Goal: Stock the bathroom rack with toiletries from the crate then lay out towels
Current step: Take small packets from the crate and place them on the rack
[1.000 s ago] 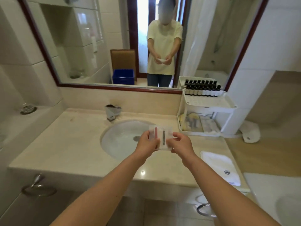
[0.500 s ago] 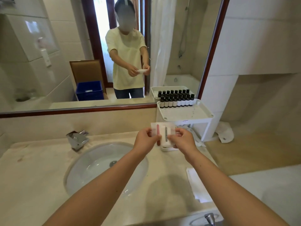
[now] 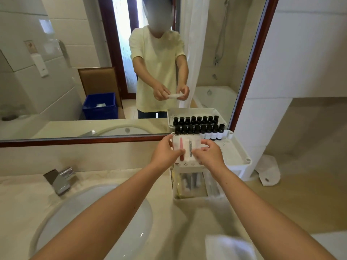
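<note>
You held the clear packets (image 3: 187, 147) with both hands just above the top tray of the white rack (image 3: 244, 160), in front of the row of dark bottles (image 3: 199, 129) that stood at the back of this tray. Your left hand (image 3: 165, 152) pinched the left edge of the packets, with the thumb lying over them near a red strip inside. Your right hand (image 3: 208, 156) pinched the right edge, its fingers curled around the corner close to a grey strip. I could not tell if the packets touched the tray or were a little above it. The rack stood on the tabletop (image 3: 22, 199), to the right of the sink (image 3: 93, 212) and against the mirror (image 3: 75, 53). Its lower shelf held some long flat items, but they were too blurred to name. The metal tap (image 3: 60, 179) was at the back left of the sink. A folded white towel (image 3: 229, 246) lay on the tabletop near its front edge, under your right forearm. In the mirror a blue crate (image 3: 100, 106) showed on the floor behind you, with something pale inside it. The reflection also showed both your hands together on the packets.
</note>
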Available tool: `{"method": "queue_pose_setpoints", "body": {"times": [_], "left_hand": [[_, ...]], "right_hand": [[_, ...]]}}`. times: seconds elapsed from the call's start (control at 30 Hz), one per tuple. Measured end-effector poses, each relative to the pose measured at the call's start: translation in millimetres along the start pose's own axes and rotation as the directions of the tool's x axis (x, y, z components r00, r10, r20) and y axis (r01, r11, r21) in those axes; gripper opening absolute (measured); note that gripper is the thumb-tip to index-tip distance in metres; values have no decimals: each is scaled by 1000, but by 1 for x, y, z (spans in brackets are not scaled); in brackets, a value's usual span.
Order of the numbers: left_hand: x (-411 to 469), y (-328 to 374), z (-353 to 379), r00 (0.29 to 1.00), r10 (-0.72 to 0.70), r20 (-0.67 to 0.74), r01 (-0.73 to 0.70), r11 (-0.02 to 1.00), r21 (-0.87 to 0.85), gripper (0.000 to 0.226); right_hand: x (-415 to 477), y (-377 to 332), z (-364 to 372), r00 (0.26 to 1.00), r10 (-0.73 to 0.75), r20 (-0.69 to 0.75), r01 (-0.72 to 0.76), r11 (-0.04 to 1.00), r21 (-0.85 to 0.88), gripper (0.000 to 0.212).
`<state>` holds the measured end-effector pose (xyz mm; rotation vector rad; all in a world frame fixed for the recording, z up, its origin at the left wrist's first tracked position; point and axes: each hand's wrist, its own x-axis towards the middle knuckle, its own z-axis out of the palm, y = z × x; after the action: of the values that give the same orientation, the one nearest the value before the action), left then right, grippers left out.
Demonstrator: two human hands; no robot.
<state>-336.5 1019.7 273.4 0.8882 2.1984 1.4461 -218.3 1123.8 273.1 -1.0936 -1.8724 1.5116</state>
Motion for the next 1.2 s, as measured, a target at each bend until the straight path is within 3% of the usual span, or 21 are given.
{"method": "queue_pose_setpoints", "body": {"times": [0.17,0.27,0.4,0.57,0.7,0.97,1.07,1.2], "left_hand": [[39,-4,27,998,-15,-55,26,979,201,79],[50,-11,37,997,-41,-70,64,930,362,67],[57,-21,43,993,22,-115,53,791,609,57],[57,-28,45,989,81,-124,39,665,746,38],[55,-28,44,986,149,-70,-16,506,862,43],[46,-33,43,987,137,-80,-18,599,800,40],[40,-37,41,980,139,-145,0,719,695,36],[25,-43,29,960,150,-235,-7,855,519,33]], "right_hand": [[55,18,-4,999,41,27,-39,997,-71,49],[74,31,-1,993,87,84,-77,990,-114,50],[89,47,6,986,105,129,-82,982,-171,53],[96,53,16,987,57,152,-4,946,-325,54],[99,51,18,987,66,144,11,878,-478,62],[97,51,18,989,-34,141,117,759,-640,63],[95,50,21,986,-83,145,150,818,-555,64],[84,46,30,964,-201,175,253,894,-370,45]]}}
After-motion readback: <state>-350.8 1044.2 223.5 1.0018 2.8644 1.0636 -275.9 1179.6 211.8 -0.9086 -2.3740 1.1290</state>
